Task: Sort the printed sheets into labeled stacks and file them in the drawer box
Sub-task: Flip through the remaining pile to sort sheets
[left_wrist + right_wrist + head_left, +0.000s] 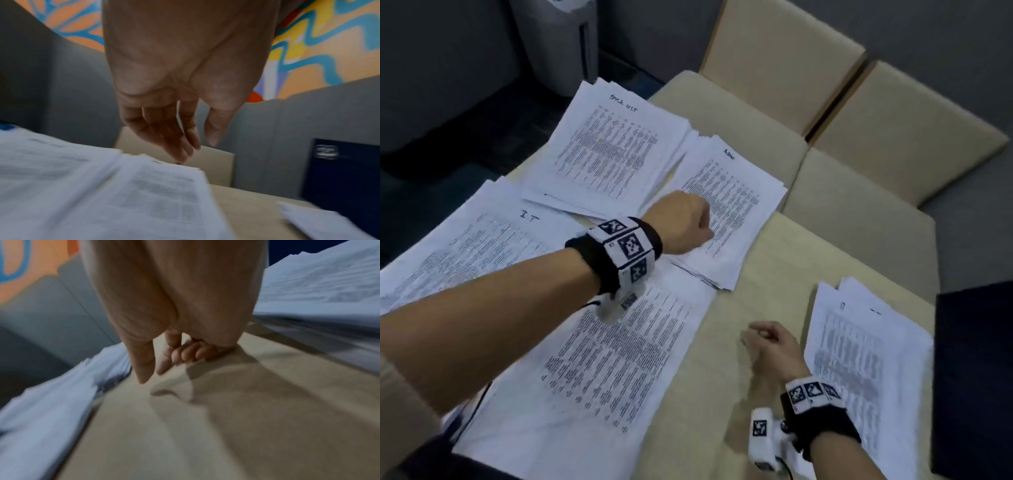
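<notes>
Several stacks of printed sheets lie on a beige table (767, 274). One is hand-labeled "task list" (613, 150), one "Admin" (732, 202), one "I.T" (482, 246). Another stack (616, 359) lies in front and a further one (859, 359) at the right. My left hand (688, 222) hovers over the near part of the Admin stack (164, 186); in the left wrist view the left hand (200, 147) has its fingers relaxed and holds nothing. My right hand (765, 335) rests on its edge on bare table between the front and right stacks, fingers (185, 353) loosely curled, empty.
A dark blue box (976, 377) stands at the table's right edge beside the right stack. Beige cushioned seats (859, 171) sit beyond the table's far side. A grey bin (558, 44) stands on the floor at the back left.
</notes>
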{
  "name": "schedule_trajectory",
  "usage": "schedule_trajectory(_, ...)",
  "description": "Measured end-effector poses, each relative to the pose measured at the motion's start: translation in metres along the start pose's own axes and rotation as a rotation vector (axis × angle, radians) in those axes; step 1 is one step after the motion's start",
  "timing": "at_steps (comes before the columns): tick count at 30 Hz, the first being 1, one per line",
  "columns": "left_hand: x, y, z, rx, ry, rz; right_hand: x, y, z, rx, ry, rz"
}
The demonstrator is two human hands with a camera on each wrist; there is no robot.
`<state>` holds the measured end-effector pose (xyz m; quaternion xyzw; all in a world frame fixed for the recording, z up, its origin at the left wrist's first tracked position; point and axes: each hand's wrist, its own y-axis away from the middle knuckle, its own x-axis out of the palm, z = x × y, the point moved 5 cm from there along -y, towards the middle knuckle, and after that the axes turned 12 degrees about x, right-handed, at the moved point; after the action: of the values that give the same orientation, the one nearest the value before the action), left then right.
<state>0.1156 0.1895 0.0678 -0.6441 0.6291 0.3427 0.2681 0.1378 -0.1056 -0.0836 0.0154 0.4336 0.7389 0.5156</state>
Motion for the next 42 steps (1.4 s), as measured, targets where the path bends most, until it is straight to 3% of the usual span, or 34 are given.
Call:
schedule_trajectory(3, 0.043, -0.002, -0.054, -0.005, 0.119, 0.067, -0.036, 0.009, 0.002, -0.048, -0.219, -0.068)
schedule_trajectory(7, 0.115, -0.004, -0.101, -0.080, 0.192, 0.130, -0.117, 0.017, -0.025, -0.123, -0.305, -0.345)
schedule_trajectory(9, 0.156, -0.001, -0.118, -0.115, 0.190, 0.175, -0.165, 0.018, -0.054, -0.079, -0.321, -0.525)
schedule_trajectory(11, 0.197, 0.004, -0.131, -0.158, 0.190, 0.230, -0.204, 0.014, -0.085, 0.050, -0.240, -0.618)
schedule_trajectory(14, 0.245, 0.007, -0.143, -0.204, 0.188, 0.262, -0.234, 0.002, -0.120, 0.208, -0.067, -0.535)
schedule_trajectory(19, 0.280, 0.009, -0.163, -0.220, 0.179, 0.039, -0.239, -0.015, -0.143, 0.171, -0.220, -0.367)
schedule_trajectory(23, 0.281, 0.016, -0.166, -0.224, 0.169, -0.117, -0.245, -0.016, -0.141, 0.095, -0.165, -0.261)
schedule_trajectory(27, 0.278, 0.020, -0.156, -0.301, 0.236, -0.176, -0.249, -0.001, -0.145, 0.015, -0.169, -0.314)
schedule_trajectory(30, 0.277, 0.015, -0.145, -0.326, 0.215, -0.161, -0.249, 0.014, -0.146, 0.060, -0.190, -0.323)
schedule_trajectory(35, 0.273, 0.010, -0.128, -0.358, 0.210, -0.147, -0.264, 0.037, -0.147, 0.116, -0.398, -0.486)
schedule_trajectory(39, 0.270, 0.007, -0.126, -0.346, 0.352, -0.124, -0.263, 0.048, -0.145, 0.203, -0.626, -0.451)
schedule_trajectory(42, 0.272, 0.002, -0.126, -0.321, 0.589, -0.109, -0.255, 0.045, -0.154, 0.328, -0.698, -0.358)
